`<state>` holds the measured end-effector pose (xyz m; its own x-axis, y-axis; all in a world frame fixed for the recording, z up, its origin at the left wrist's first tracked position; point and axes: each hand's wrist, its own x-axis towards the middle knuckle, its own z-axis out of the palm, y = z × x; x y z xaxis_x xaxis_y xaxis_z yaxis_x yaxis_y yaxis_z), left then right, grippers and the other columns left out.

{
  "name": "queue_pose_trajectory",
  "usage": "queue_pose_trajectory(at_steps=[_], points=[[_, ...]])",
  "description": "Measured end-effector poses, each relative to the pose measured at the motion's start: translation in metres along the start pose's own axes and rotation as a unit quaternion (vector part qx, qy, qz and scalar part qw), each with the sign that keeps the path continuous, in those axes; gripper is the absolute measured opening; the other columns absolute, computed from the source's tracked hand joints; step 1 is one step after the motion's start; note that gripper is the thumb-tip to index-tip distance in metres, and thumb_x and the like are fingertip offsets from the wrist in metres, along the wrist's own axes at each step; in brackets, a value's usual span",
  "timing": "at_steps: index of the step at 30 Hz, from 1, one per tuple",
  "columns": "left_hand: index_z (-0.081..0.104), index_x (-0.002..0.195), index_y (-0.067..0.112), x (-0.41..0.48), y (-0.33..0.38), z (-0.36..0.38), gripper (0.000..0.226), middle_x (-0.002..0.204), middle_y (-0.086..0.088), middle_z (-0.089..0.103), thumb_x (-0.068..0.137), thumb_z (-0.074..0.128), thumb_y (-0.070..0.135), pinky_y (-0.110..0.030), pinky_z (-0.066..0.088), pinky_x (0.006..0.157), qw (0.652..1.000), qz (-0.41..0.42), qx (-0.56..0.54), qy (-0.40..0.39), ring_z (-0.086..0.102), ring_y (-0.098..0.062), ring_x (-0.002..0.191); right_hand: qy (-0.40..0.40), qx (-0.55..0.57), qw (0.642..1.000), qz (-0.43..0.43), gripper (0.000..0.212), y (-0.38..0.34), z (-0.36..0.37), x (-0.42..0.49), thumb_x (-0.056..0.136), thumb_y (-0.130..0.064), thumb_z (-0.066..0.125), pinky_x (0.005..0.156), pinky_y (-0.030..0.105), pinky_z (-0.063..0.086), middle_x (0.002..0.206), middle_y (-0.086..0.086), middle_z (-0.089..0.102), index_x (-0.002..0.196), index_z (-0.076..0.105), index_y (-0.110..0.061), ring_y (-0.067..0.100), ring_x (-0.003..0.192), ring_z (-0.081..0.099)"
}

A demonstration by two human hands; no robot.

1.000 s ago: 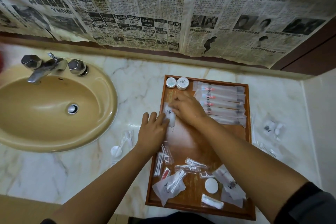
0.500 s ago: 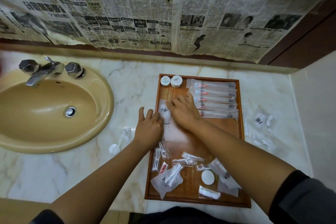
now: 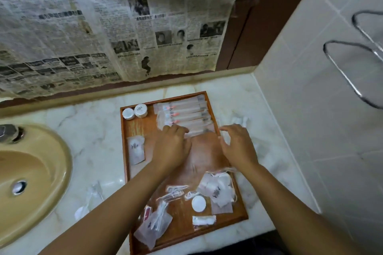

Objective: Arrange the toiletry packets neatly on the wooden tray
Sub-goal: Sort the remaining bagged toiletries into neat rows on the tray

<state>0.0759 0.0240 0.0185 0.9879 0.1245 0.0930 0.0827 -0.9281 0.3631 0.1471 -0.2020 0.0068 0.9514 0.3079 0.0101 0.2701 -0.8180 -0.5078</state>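
**Both hands low over the middle of the tray**

The left hand lies palm down at the centre of the frame. Its fingers are loosely bent and rest on the near end of the row of long packets; it grips nothing. The right hand hovers just beside it over the tray's right rim with its fingers spread and relaxed. It is blurred, and I see nothing held in it.

The wooden tray sits on the marble counter. The long packets lie side by side along its top right. Two small round tins stand touching in its top left corner, and a flat square packet lies alone by the left rim. Loose packets are heaped and scattered across the lower part of the tray, around a white disc.

A tan sink fills the lower left of the frame. Old newspaper covers the wall above.
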Motion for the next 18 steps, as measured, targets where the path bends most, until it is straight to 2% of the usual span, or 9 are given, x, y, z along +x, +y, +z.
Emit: queue_pose_trajectory(at_steps=[5, 8, 12, 15, 18], points=[[0.073, 0.103, 0.021, 0.050, 0.069, 0.044, 0.029, 0.101, -0.005, 0.073, 0.094, 0.050, 0.038, -0.041, 0.052, 0.081, 0.995, 0.037, -0.013, -0.089, 0.061, -0.029, 0.091, -0.039, 0.007, 0.989, 0.145, 0.037, 0.062, -0.026, -0.005, 0.092, -0.028, 0.071, 0.102, 0.038, 0.047, 0.128, 0.006, 0.061, 0.128, 0.063, -0.019, 0.027, 0.122, 0.054], [0.072, 0.111, 0.020, 0.075, 0.098, 0.067, 0.032, 0.107, -0.008, 0.073, 0.092, 0.058, 0.042, -0.039, 0.051, 0.086, 0.990, 0.054, 0.012, -0.128, 0.064, -0.031, 0.098, -0.051, 0.032, 0.982, 0.180, 0.041, 0.086, -0.030, 0.008, 0.092, -0.027, 0.071, 0.100, 0.039, 0.049, 0.128, 0.007, 0.059, 0.131, 0.059, -0.018, 0.028, 0.119, 0.057], [0.069, 0.108, 0.017, 0.107, 0.121, 0.098, 0.042, 0.110, -0.009, 0.069, 0.095, 0.052, 0.052, -0.043, 0.042, 0.094, 0.982, 0.034, 0.063, -0.177, 0.058, -0.032, 0.106, -0.065, 0.037, 0.982, 0.176, 0.049, 0.103, -0.032, 0.040, 0.093, -0.024, 0.070, 0.103, 0.037, 0.047, 0.137, 0.009, 0.054, 0.138, 0.053, -0.016, 0.028, 0.123, 0.056], [0.065, 0.118, 0.015, 0.121, 0.134, 0.115, 0.050, 0.118, -0.008, 0.063, 0.097, 0.046, 0.056, -0.048, 0.030, 0.103, 0.974, 0.002, 0.109, -0.199, 0.048, -0.033, 0.118, -0.101, 0.029, 0.984, 0.144, 0.061, 0.111, -0.031, 0.062, 0.094, -0.019, 0.069, 0.111, 0.033, 0.038, 0.151, 0.008, 0.043, 0.149, 0.044, -0.016, 0.026, 0.135, 0.048], [0.062, 0.124, 0.013, 0.129, 0.143, 0.120, 0.052, 0.123, -0.009, 0.060, 0.098, 0.047, 0.054, -0.049, 0.025, 0.105, 0.970, -0.030, 0.136, -0.198, 0.045, -0.032, 0.122, -0.140, 0.015, 0.981, 0.135, 0.074, 0.121, -0.027, 0.078, 0.094, -0.021, 0.070, 0.113, 0.033, 0.035, 0.157, 0.006, 0.034, 0.157, 0.031, -0.020, 0.025, 0.140, 0.043]])
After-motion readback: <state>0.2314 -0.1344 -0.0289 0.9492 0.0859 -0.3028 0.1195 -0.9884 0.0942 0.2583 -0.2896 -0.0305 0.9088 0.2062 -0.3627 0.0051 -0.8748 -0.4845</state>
